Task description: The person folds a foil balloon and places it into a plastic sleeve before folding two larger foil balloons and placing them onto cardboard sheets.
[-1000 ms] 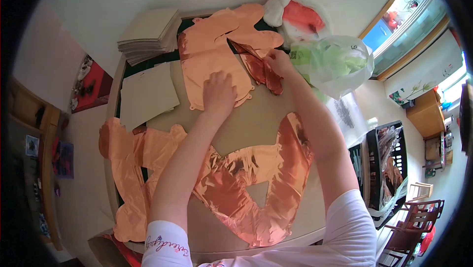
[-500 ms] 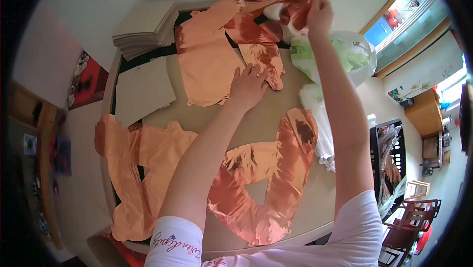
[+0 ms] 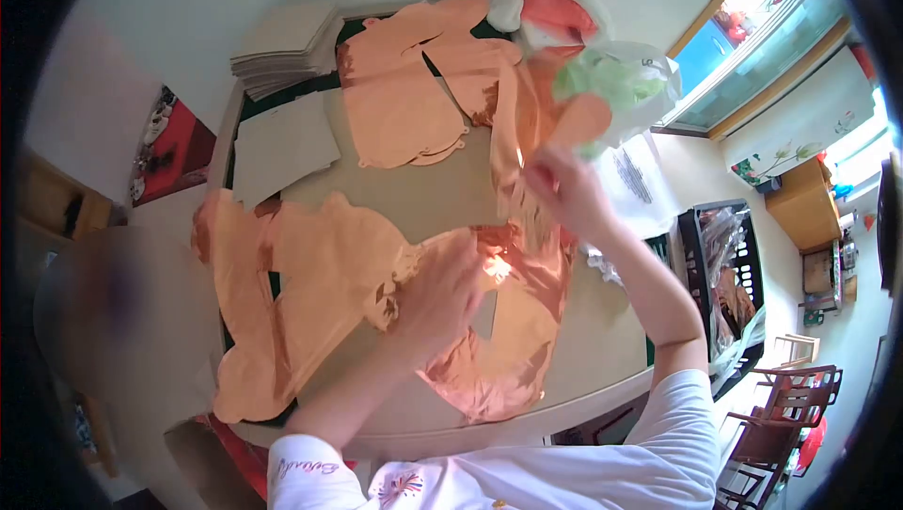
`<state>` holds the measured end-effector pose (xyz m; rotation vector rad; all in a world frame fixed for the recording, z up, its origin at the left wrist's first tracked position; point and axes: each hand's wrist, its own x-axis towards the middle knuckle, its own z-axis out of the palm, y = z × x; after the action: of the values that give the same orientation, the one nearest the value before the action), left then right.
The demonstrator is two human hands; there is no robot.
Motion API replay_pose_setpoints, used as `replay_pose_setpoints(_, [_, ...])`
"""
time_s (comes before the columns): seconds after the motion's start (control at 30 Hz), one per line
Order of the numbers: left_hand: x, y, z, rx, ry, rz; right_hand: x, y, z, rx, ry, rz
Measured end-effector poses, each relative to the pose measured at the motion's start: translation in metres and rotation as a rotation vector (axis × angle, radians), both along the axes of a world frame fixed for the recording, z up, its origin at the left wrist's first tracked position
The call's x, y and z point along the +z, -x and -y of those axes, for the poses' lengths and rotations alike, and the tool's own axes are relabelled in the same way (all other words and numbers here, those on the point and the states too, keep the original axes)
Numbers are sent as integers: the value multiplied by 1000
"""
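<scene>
A flat rose-gold foil balloon (image 3: pixel 513 124) hangs from my right hand (image 3: pixel 569 188), whose fingers are closed on it at the table's right side. The balloon's lower end trails over another shiny foil balloon (image 3: pixel 527 331), which has a gap in its middle and lies at the front. My left hand (image 3: pixel 435 298) is over the left part of that front balloon; its fingers are smeared by motion. More flat foil balloons lie at the left front (image 3: pixel 315 284) and at the back (image 3: pixel 400 119).
Grey card sheets (image 3: pixel 287 148) and a taller stack (image 3: pixel 287 44) are at the back left. Plastic bags (image 3: pixel 621 82) and a white bag with red inside (image 3: pixel 560 16) stand back right. A black crate (image 3: pixel 691 261) holds wrapped items. A blurred shape (image 3: pixel 122 312) is at left.
My right hand has come down and nearer from the back right, drawing the foil balloon off the back pile. My left hand has moved from the back pile to the front balloon.
</scene>
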<state>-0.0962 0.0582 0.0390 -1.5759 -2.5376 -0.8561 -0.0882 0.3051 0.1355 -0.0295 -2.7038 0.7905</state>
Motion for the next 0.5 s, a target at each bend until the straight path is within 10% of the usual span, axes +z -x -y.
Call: replay_pose_setpoints(0.5, [-19,-82,120,184,259,10,-92,-180,163,185,161,151])
